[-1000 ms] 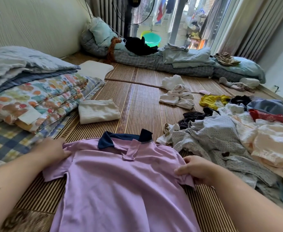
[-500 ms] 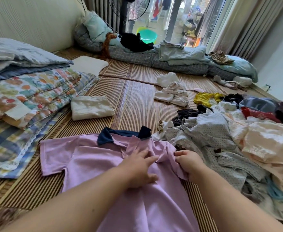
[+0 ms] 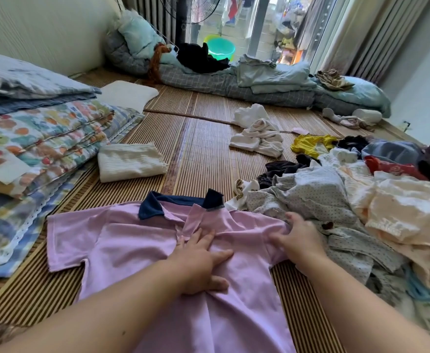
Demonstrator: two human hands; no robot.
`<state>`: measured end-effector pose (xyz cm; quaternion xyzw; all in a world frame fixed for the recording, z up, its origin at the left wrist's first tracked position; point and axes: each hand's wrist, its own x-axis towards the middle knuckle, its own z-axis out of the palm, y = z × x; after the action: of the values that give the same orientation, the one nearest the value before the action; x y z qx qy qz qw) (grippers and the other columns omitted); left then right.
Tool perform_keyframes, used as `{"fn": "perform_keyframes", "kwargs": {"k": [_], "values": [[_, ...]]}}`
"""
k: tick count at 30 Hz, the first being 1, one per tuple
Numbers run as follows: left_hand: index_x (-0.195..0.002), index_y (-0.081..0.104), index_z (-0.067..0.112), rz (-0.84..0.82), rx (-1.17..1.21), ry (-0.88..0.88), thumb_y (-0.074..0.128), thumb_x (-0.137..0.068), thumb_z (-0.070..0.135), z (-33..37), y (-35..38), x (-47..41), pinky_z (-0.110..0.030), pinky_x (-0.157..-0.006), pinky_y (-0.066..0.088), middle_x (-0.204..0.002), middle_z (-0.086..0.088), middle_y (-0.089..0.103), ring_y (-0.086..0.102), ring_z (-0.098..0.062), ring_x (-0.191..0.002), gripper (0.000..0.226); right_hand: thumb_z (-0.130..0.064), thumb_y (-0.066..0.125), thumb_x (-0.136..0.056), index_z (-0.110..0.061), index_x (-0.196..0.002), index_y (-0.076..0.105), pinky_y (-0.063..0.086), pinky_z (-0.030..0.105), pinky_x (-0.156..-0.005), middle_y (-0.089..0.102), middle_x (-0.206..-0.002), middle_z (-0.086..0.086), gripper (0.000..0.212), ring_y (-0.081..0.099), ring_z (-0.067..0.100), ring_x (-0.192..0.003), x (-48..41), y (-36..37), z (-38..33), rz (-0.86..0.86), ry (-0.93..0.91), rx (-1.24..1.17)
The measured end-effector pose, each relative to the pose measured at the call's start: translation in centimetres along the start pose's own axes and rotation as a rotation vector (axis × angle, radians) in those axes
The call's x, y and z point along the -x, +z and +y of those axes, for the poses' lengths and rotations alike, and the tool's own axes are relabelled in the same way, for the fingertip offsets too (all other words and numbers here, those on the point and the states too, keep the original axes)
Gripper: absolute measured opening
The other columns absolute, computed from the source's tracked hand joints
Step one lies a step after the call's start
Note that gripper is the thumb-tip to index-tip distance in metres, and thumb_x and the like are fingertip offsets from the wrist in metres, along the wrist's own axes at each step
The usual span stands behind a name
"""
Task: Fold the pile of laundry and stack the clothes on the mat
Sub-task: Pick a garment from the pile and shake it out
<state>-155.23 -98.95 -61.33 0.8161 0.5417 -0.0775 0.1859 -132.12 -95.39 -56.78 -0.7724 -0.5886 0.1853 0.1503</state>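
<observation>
Since a second ago the left hand (image 3: 200, 261) has left the shirt's far sleeve and crossed to the middle of the chest, where it now lies flat, fingers spread and straight, pressing the cloth just below the placket. Over the same second the right hand (image 3: 301, 235) has drawn the right sleeve inward; its fingers curl round a bunch of that sleeve and shoulder, and creases run from the grip toward the left palm.

The purple polo shirt (image 3: 142, 240) lies face up on the woven mat (image 3: 203, 154), navy collar (image 3: 152, 208) pointing away from the person, its left sleeve spread flat and not yet folded. To my eye the step in hand is the first lengthwise fold: the left hand sets the fold line while the right brings the sleeve side over. The next move probably calls for lifting that side clear, laying it across the chest and smoothing the puckers before doing the other sleeve.

The shirt looks like a soft, smooth knit that drapes and wrinkles easily; the collar is stiffer and holds its shape. The mat is ribbed in fine stripes, likely with enough grip to hold the cloth in place. One folded cream ribbed piece (image 3: 132, 163) sits on the mat beyond the shirt. The unfolded pile (image 3: 336, 205), dotted grey, peach and red cloth, lies heaped just beside the right hand, so most of the work seems ahead.
</observation>
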Motion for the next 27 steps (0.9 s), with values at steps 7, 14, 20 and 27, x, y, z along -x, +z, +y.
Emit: {"fn": "perform_keyframes", "kwargs": {"k": [7,14,20,27], "values": [[-0.145,0.03,0.051,0.011,0.087,0.074,0.072,-0.072,0.061,-0.9,-1.2,1.9,-0.051,-0.12,0.006,-0.164,-0.004,0.003,-0.005,-0.027,-0.149,0.084,-0.022,0.082,-0.075,-0.003,-0.091,0.068,0.056,0.031,-0.069,0.069,-0.088,0.01,0.029,0.067,0.022,-0.08,-1.5,-0.8,0.0,-0.357,0.179,-0.094],[-0.146,0.041,0.03,0.497,0.286,-0.341,0.068,-0.087,0.032,-11.7,-4.5,6.8,-0.041,-0.117,0.025,-0.159,-0.006,0.023,0.026,-0.025,-0.144,0.064,0.013,0.06,-0.071,-0.008,-0.094,0.055,0.05,0.025,-0.046,0.063,-0.093,0.015,0.032,0.065,0.023,-0.07,-1.4,-1.9,-0.3,-0.423,0.078,-0.18],[-0.152,0.028,0.019,0.292,0.112,-0.743,0.058,-0.091,0.03,-20.7,-4.5,11.4,-0.04,-0.108,0.039,-0.15,-0.013,0.042,0.044,-0.03,-0.133,0.069,0.002,0.068,-0.075,-0.016,-0.121,0.05,0.056,0.027,-0.054,0.06,-0.096,0.001,0.053,0.068,0.019,-0.069,0.1,-3.1,-2.6,-0.164,-0.129,-0.219],[-0.094,0.066,0.015,0.137,-0.008,-0.846,0.063,-0.082,0.041,-20.7,-5.8,11.6,-0.027,-0.07,0.045,-0.092,-0.007,0.065,0.06,-0.022,-0.085,0.029,-0.011,0.071,-0.085,-0.024,-0.14,0.04,0.052,0.023,-0.053,0.067,-0.108,0.003,0.065,0.071,0.02,-0.08,3.2,1.5,-5.7,-0.61,-0.223,-0.407]]}}
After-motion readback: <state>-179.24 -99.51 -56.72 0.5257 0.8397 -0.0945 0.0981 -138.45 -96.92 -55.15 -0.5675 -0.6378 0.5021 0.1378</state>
